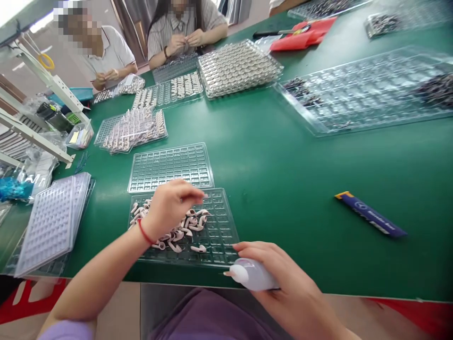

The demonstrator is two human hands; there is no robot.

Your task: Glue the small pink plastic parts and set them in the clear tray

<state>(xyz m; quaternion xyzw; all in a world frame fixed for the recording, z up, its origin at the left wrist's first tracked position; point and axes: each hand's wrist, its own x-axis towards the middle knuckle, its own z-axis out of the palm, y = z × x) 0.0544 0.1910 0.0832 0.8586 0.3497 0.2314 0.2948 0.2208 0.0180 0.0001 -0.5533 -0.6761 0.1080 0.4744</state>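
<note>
My left hand [173, 208], with a red string round its wrist, is over a clear plastic tray [221, 226]. Its thumb and fingertips are pinched together, and whatever they hold is too small or hidden to make out. White earbud shells [189, 224] lie in a loose heap in the tray, partly behind this hand. One shell [198, 249] rests apart near the front. My right hand [283, 278] is wrapped round a translucent squeeze bottle [256, 274]. The bottle's white cap and thin tip point left, just in front of the tray's near right corner.
Behind is a second clear tray [171, 165]. Stacked white trays [49, 222] stand at left, filled trays [239, 68] farther back. A blue packet [370, 215] lies right, below a long tray of dark parts [364, 89]. Two people [187, 33] sit across the green table [283, 184].
</note>
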